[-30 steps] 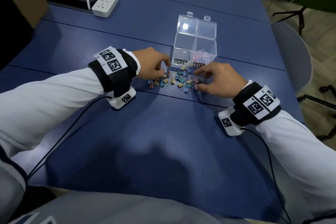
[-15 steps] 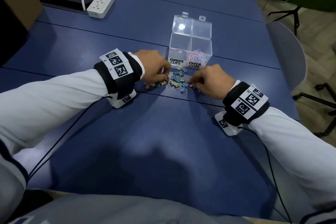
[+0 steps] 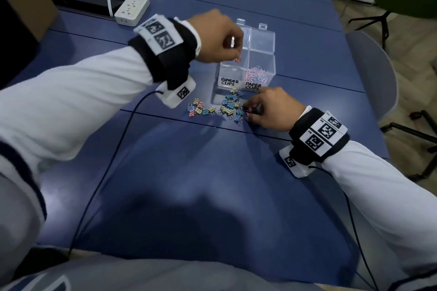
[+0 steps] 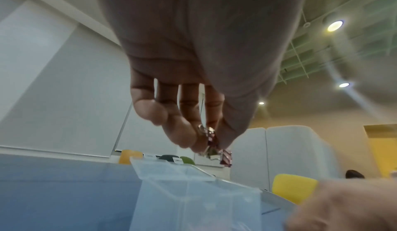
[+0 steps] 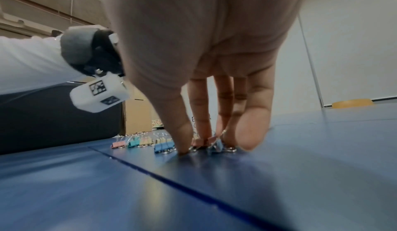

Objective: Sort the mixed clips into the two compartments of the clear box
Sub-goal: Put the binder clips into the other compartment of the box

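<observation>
The clear box (image 3: 257,54) stands open on the blue table, labelled BINDER CLIPS on its left compartment and PAPER CLIPS on its right, which holds pastel paper clips (image 3: 257,74). My left hand (image 3: 220,40) hovers over the left compartment, pinching pink binder clips (image 3: 238,60) (image 4: 214,143) between thumb and fingers. A scatter of coloured binder clips (image 3: 220,107) lies in front of the box. My right hand (image 3: 269,108) is down at the scatter's right end, its fingertips (image 5: 182,144) curled around a few clips (image 5: 212,144) on the table.
A white power strip (image 3: 132,8) with its cable lies at the back left beside a cardboard box (image 3: 26,0). A grey chair (image 3: 378,73) stands at the table's right edge. Black wrist cables trail across the near table.
My left hand has risen from the scatter and moved up over the binder-clip compartment with clips in its pinch. My right hand has stayed at the pile's right end.
</observation>
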